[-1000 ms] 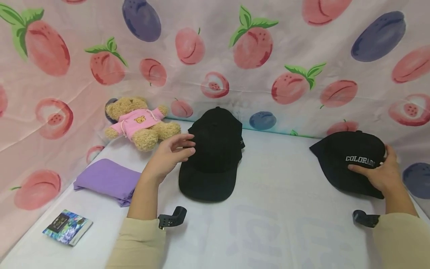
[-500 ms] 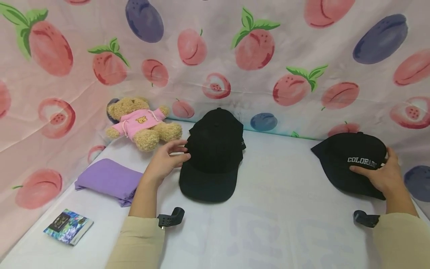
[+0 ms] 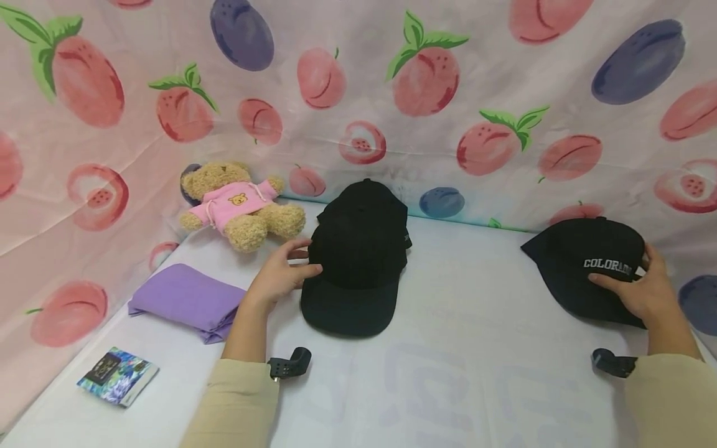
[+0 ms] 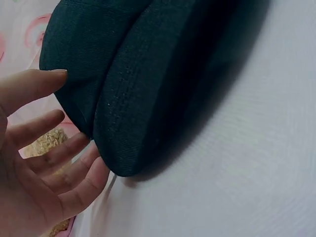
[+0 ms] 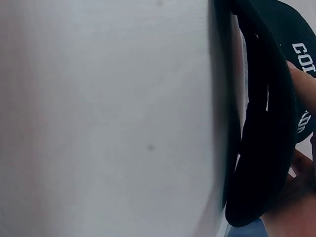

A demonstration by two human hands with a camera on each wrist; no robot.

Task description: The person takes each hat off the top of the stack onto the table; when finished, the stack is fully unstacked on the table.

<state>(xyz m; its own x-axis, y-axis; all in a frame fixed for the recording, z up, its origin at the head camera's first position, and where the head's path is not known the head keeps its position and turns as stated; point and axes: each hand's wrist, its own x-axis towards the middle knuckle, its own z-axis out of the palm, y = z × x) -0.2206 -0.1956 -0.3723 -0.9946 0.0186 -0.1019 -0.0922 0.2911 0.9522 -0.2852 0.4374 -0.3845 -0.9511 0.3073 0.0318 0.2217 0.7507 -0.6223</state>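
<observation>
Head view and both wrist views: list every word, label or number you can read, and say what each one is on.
"COLORAD": white letters on the black cap under the right hand; the hand covers whatever follows.
"CO": start of the same lettering in the right wrist view.
Small booklet: print too small to read.
Teddy bear's pink hoodie: a bear emblem, no readable words.
Plain black cap by the left hand: no readable text.

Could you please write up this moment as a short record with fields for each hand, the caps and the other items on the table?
left hand: left hand with relaxed fingers touching the side of the plain black cap
right hand: right hand gripping the black COLORADO cap, thumb by the lettering
caps: both on the white table, well apart, plain one in the middle, lettered one at right
other items: teddy bear in a pink hoodie at the back left; folded purple cloth in front of it; small printed packet nearest the left edge
</observation>
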